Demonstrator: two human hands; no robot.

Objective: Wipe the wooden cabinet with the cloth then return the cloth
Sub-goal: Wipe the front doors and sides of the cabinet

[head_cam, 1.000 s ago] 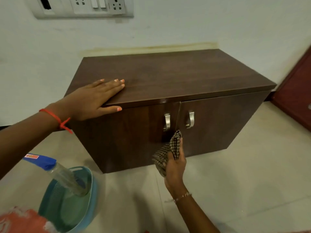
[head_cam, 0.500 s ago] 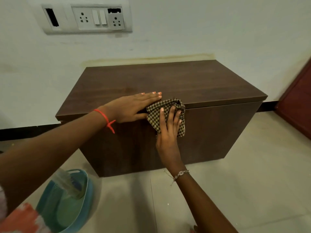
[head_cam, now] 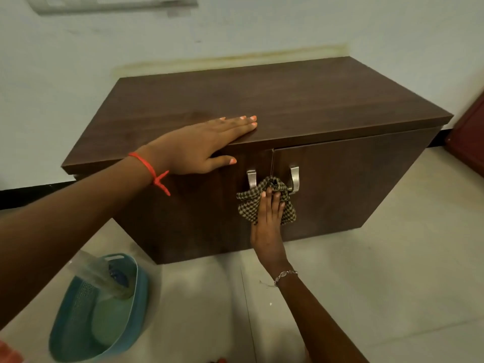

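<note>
The dark wooden cabinet [head_cam: 301,100] stands low against the white wall, with two doors and two metal handles [head_cam: 294,178] on its front. My right hand [head_cam: 268,221] presses a checked brown cloth [head_cam: 251,203] flat against the door fronts, between and just below the handles. My left hand [head_cam: 201,145] lies flat on the cabinet's top near the front edge, its fingers spread and its thumb hanging over the edge.
A teal plastic basket [head_cam: 138,289] sits on the tiled floor at lower left, with a clear bottle [head_cam: 104,279] lying in it. A switch panel [head_cam: 112,3] is on the wall above. A reddish-brown door [head_cam: 468,142] stands at the right edge.
My right hand has slid the cloth down from the cabinet's top front edge to the door fronts by the handles. My left hand has stayed flat on the top.
</note>
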